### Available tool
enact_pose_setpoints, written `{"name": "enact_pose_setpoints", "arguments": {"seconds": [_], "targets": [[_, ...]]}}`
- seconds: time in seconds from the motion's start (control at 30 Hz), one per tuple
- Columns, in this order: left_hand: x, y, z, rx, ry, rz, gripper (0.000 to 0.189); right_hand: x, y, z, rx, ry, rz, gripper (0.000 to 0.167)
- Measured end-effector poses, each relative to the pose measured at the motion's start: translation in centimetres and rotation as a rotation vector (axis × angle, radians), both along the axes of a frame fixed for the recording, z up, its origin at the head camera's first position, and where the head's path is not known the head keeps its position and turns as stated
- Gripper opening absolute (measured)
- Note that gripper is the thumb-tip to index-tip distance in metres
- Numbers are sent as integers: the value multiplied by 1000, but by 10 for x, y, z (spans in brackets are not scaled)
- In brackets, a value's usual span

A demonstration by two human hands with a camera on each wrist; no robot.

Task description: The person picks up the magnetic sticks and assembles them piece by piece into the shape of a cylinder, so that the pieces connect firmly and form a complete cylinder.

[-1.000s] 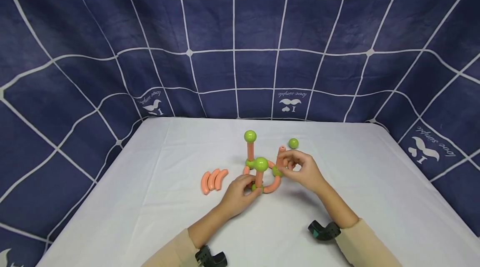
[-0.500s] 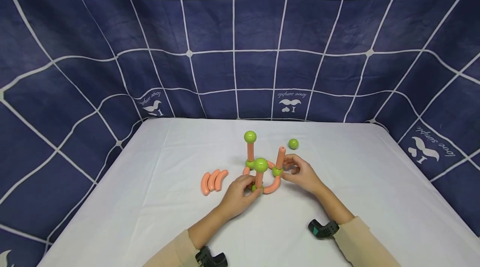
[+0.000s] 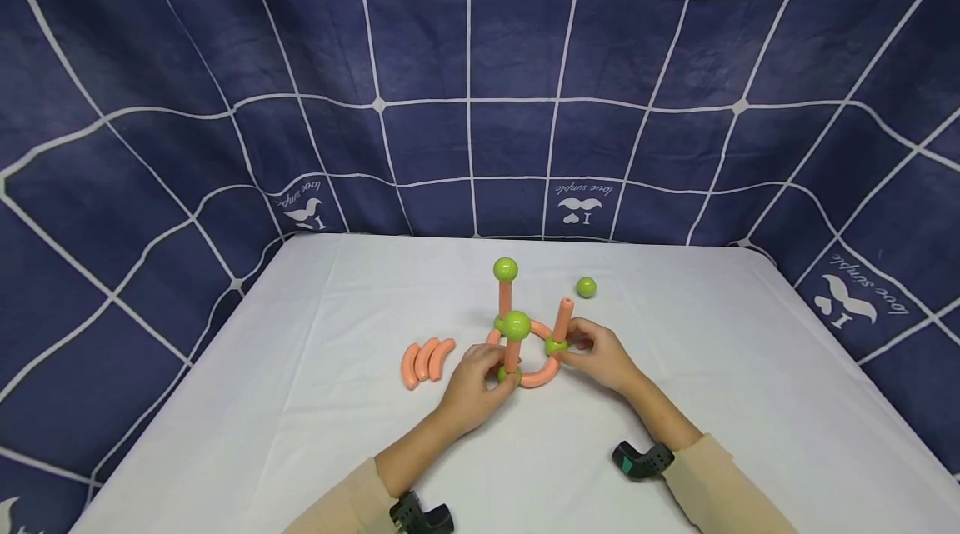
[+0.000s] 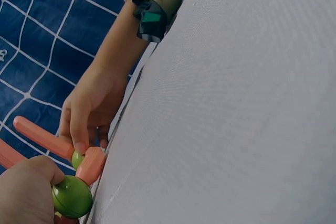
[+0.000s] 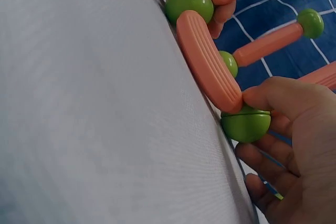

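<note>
An orange-and-green toy frame stands on the table: curved orange rods (image 3: pixel 542 375) join green balls in a ring, and straight rods rise from it. Two uprights carry a green ball (image 3: pixel 516 325) on top; the right upright rod (image 3: pixel 564 319) has a bare end. My left hand (image 3: pixel 472 391) pinches the near base ball (image 4: pixel 72 196) between thumb and fingers. With thumb and fingers my right hand (image 3: pixel 606 361) holds the right base ball (image 5: pixel 245 124), below the bare-ended rod. Some fingertips are hidden behind the balls.
Several loose curved orange rods (image 3: pixel 423 361) lie side by side left of the frame. One loose green ball (image 3: pixel 587 287) sits behind it to the right. A blue gridded curtain (image 3: pixel 510 142) hangs behind the white table (image 3: pixel 360 284).
My right hand has gone from the upright rod down to the ball at its foot. The frame has shifted slightly, its near upright moving left, with my left hand keeping its grip.
</note>
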State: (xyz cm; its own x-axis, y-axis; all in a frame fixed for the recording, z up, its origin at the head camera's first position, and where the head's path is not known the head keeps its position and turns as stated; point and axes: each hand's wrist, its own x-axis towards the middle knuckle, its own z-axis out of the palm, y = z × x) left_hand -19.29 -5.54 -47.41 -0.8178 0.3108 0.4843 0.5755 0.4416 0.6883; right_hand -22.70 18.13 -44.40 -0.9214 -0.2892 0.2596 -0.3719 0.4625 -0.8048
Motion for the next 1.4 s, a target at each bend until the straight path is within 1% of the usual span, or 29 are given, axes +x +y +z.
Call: {"name": "enact_pose_setpoints", "arguments": {"seconds": [0.1, 0.17, 0.33, 0.43, 0.6, 0.73, 0.83, 0.93, 0.97, 1.03, 1.1, 1.2, 1.3, 1.4], "targets": [[0, 0, 0, 9, -6, 17, 15, 7, -2, 11, -5, -6, 0, 22], [0, 0, 0, 14, -8, 33, 15, 8, -3, 13, -9, -7, 5, 23], [1, 1, 0, 43, -32, 69, 14, 9, -2, 12, -33, 16, 42, 26], [1, 1, 0, 56, -47, 70, 14, 10, -2, 12, -43, 17, 54, 28], [0, 0, -2, 65, -28, 67, 17, 11, -2, 13, -35, 5, 67, 33], [0, 0, -3, 67, -9, 76, 19, 12, -2, 14, -14, -13, 65, 31], [0, 1, -3, 68, -15, 83, 19, 12, -3, 15, -3, -27, 64, 29], [0, 1, -3, 68, -35, 83, 19, 13, -2, 16, -2, -31, 69, 29], [0, 2, -3, 68, -40, 82, 19, 12, -1, 15, -2, -25, 75, 29], [0, 3, -3, 60, -46, 86, 19, 7, 3, 4, -2, -19, 72, 29], [1, 3, -2, 42, -44, 104, 17, 1, 7, -8, -14, -6, 73, 30], [4, 3, 3, 10, -38, 142, 14, -9, 10, -26, -28, 7, 71, 31], [8, 0, 10, -34, -64, 162, 16, -11, 10, -28, -38, 12, 75, 29], [11, -4, 16, -62, -98, 148, 21, -11, 11, -28, -40, 9, 75, 28]]}}
